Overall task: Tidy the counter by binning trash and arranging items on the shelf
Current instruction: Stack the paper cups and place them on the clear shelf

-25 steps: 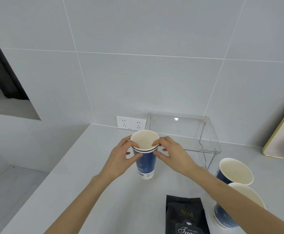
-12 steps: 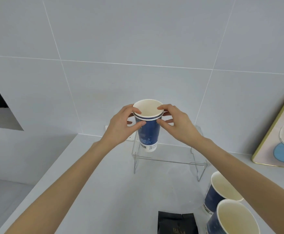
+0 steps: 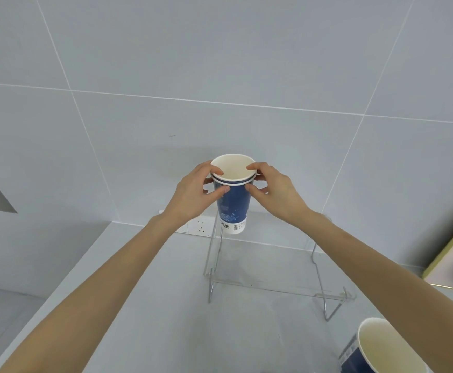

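Higher now: both-hand-gripped stacked cups (image 3: 233,203)

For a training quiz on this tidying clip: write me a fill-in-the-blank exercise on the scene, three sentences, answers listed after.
1. The nested blue paper cups are held near the rim by ____ hands, the left hand and the right hand.
2. The cups are held above a shelf made of clear ____.
3. At the lower right stands another paper cup, and its inside is ____.

Missing words: both; plastic; empty
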Available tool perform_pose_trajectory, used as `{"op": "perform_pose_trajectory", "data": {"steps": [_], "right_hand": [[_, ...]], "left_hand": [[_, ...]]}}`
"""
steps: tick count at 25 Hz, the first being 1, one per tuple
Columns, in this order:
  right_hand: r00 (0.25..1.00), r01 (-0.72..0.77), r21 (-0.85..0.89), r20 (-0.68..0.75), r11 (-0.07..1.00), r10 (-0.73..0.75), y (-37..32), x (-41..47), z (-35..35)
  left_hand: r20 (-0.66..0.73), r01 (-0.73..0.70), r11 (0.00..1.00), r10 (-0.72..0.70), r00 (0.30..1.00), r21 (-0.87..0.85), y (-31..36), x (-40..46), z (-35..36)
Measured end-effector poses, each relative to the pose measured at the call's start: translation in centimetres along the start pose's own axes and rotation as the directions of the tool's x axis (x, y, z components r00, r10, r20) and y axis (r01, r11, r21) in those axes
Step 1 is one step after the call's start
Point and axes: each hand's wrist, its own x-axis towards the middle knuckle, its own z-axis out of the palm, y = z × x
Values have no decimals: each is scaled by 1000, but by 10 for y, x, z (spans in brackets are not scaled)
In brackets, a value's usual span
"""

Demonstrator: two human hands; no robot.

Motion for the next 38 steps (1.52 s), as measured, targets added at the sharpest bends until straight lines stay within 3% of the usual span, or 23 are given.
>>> {"op": "perform_pose_trajectory", "data": {"steps": [11,14,21,25,31,38], "right_hand": [[986,-44,-131,156,990,64,14,-1,11],[984,-41,-174,164,984,70,6,-9,2],[969,-36,-280,227,959,103,-3,-59,-32],[960,19,-314,269,949,70,-1,-103,-56],[950,51,-338,307,940,59,20,-175,-82],[925,-47,-312,346,949,159,74,-254,-108]], "left_hand": [[115,-4,998,-2,993,55,-16,7,17],[108,0,988,-17,994,156,-9,1,7],[139,-138,919,92,986,369,29,-48,-5],[186,-200,908,139,973,369,61,-90,3],[300,-171,942,80,951,290,93,-161,48],[559,-46,980,-73,826,195,119,-243,129]]}}
